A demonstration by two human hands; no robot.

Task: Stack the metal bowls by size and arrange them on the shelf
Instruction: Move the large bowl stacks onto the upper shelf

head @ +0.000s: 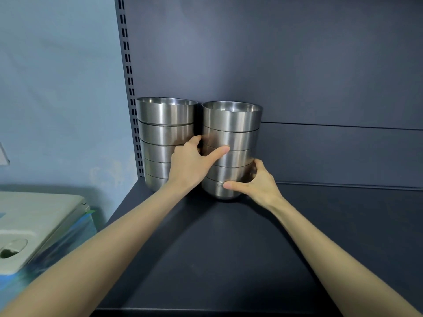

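Two stacks of brushed metal bowls stand side by side at the back left of a dark shelf. The left stack sits against the slotted upright, several bowls high. The right stack is as tall and stands just beside it. My left hand grips the right stack's left side at mid height, thumb across the front and fingers in the gap between the stacks. My right hand holds the same stack low on its right side, thumb on the bottom bowl's front. The bottom bowl's base touches the shelf.
The grey back panel rises behind the stacks. A slotted metal upright bounds the shelf on the left, with a blue wall beyond it. Left of the shelf and lower lies a pale plastic lid over blue wrapping.
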